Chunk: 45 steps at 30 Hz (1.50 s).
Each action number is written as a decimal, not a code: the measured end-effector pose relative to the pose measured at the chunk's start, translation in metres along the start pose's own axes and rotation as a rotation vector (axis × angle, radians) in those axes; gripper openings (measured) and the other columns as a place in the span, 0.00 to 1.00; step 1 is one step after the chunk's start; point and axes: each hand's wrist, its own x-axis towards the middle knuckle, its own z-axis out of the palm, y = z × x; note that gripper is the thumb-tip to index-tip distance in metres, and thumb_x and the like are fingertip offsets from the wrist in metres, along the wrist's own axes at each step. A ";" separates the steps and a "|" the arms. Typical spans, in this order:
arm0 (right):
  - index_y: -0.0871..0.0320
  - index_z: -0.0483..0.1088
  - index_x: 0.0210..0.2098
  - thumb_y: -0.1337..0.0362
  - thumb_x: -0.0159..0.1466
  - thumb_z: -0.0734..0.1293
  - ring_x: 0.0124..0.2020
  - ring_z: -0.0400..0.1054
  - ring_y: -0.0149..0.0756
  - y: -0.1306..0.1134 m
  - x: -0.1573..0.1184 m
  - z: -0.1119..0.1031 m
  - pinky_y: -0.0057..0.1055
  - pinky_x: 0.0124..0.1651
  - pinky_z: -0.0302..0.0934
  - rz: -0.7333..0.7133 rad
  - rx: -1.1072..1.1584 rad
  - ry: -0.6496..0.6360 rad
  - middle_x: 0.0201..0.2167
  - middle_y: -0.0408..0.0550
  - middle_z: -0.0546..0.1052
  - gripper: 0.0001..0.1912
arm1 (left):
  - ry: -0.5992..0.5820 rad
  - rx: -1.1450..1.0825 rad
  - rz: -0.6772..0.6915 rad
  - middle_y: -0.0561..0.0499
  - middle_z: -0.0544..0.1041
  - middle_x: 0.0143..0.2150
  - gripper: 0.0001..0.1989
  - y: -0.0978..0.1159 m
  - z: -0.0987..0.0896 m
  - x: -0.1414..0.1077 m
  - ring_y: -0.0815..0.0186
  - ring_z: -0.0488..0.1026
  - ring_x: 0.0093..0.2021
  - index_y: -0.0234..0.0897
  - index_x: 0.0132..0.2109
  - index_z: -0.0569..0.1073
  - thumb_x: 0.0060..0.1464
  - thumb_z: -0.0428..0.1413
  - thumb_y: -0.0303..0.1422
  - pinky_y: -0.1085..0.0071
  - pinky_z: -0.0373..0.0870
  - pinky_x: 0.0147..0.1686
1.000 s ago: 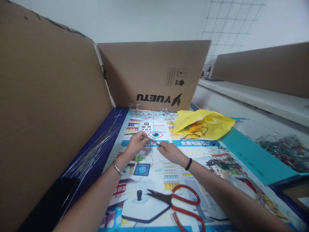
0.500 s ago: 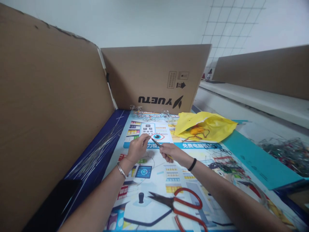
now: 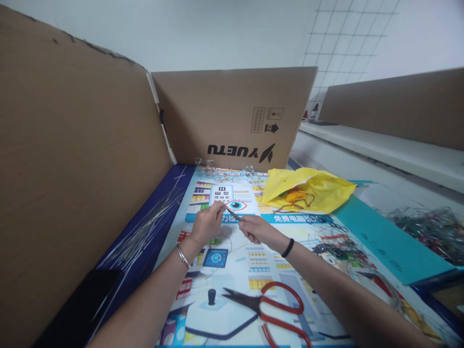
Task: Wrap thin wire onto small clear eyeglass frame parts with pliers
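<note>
My left hand (image 3: pixel 208 222) is closed in a pinch near the middle of the printed mat (image 3: pixel 232 270); a thin wire seems to hang below it, but what the fingertips grip is too small to name. My right hand (image 3: pixel 261 230) is wrapped round slim pliers (image 3: pixel 235 215), whose dark tip points left and reaches the left fingertips. Red-handled scissors (image 3: pixel 260 304) lie with blades apart on the mat, nearer to me than both hands.
Thin wires (image 3: pixel 145 227) lie on the left beside a black object (image 3: pixel 83 304). A yellow bag (image 3: pixel 311 191) holding orange material is at the back right. Cardboard panels (image 3: pixel 232 116) stand behind and left. Tangled wire pieces (image 3: pixel 427 232) lie far right.
The pliers have turned slightly in my right hand, and their yellowish handle end no longer shows below the fingers. My left hand has barely moved.
</note>
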 end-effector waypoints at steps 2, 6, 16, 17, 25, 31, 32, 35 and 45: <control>0.58 0.56 0.21 0.58 0.57 0.60 0.13 0.50 0.20 -0.001 0.000 0.000 0.21 0.16 0.42 -0.004 0.007 0.011 0.13 0.34 0.58 0.13 | -0.017 -0.010 -0.016 0.52 0.77 0.36 0.07 0.001 0.000 0.000 0.67 0.74 0.32 0.41 0.42 0.67 0.56 0.48 0.32 0.74 0.65 0.32; 0.58 0.55 0.21 0.58 0.57 0.61 0.14 0.49 0.20 0.002 0.001 0.001 0.21 0.16 0.41 -0.048 0.028 0.020 0.13 0.34 0.56 0.14 | -0.035 -0.125 -0.073 0.52 0.76 0.36 0.06 0.002 0.000 0.001 0.67 0.74 0.33 0.41 0.41 0.67 0.55 0.49 0.31 0.74 0.65 0.33; 0.58 0.60 0.26 0.54 0.55 0.61 0.13 0.51 0.20 0.000 0.000 -0.002 0.20 0.14 0.39 0.074 0.118 -0.064 0.17 0.36 0.61 0.13 | -0.058 -0.502 -0.275 0.53 0.73 0.31 0.02 0.004 0.003 0.007 0.69 0.73 0.32 0.38 0.35 0.65 0.51 0.51 0.29 0.74 0.67 0.31; 0.58 0.61 0.26 0.55 0.55 0.61 0.13 0.52 0.20 -0.001 0.000 -0.002 0.20 0.13 0.39 0.087 0.141 -0.077 0.17 0.36 0.61 0.13 | -0.053 -0.503 -0.276 0.53 0.73 0.31 0.02 0.004 0.003 0.007 0.69 0.73 0.32 0.38 0.35 0.65 0.51 0.51 0.29 0.74 0.67 0.31; 0.58 0.61 0.25 0.57 0.54 0.62 0.11 0.51 0.20 0.001 0.001 0.001 0.20 0.12 0.40 0.136 0.249 -0.115 0.15 0.36 0.62 0.11 | -0.053 -0.514 -0.288 0.53 0.73 0.29 0.03 0.003 0.005 0.007 0.68 0.73 0.31 0.38 0.35 0.66 0.51 0.51 0.30 0.73 0.66 0.30; 0.58 0.61 0.26 0.57 0.53 0.62 0.11 0.51 0.20 0.001 0.001 0.002 0.20 0.12 0.39 0.145 0.287 -0.104 0.16 0.36 0.62 0.10 | -0.060 -0.518 -0.290 0.53 0.73 0.28 0.03 0.005 0.003 0.007 0.68 0.73 0.30 0.38 0.34 0.65 0.51 0.51 0.32 0.73 0.66 0.30; 0.58 0.61 0.26 0.57 0.53 0.62 0.12 0.52 0.20 0.001 0.001 0.003 0.20 0.12 0.39 0.150 0.287 -0.100 0.16 0.36 0.62 0.10 | -0.062 -0.507 -0.291 0.53 0.73 0.28 0.03 0.006 0.002 0.007 0.68 0.73 0.30 0.38 0.34 0.65 0.51 0.51 0.32 0.73 0.66 0.29; 0.58 0.60 0.25 0.58 0.53 0.61 0.12 0.52 0.21 0.000 0.000 0.004 0.20 0.12 0.39 0.158 0.281 -0.089 0.16 0.36 0.62 0.09 | -0.060 -0.483 -0.301 0.53 0.73 0.28 0.03 0.008 0.001 0.007 0.68 0.73 0.29 0.38 0.34 0.65 0.51 0.51 0.32 0.73 0.66 0.29; 0.58 0.59 0.25 0.62 0.52 0.59 0.11 0.53 0.22 0.001 0.000 0.011 0.21 0.12 0.41 0.175 0.282 -0.051 0.15 0.36 0.62 0.05 | -0.035 -0.292 -0.273 0.54 0.72 0.28 0.02 0.012 0.002 0.008 0.69 0.71 0.28 0.38 0.33 0.65 0.49 0.51 0.28 0.73 0.66 0.31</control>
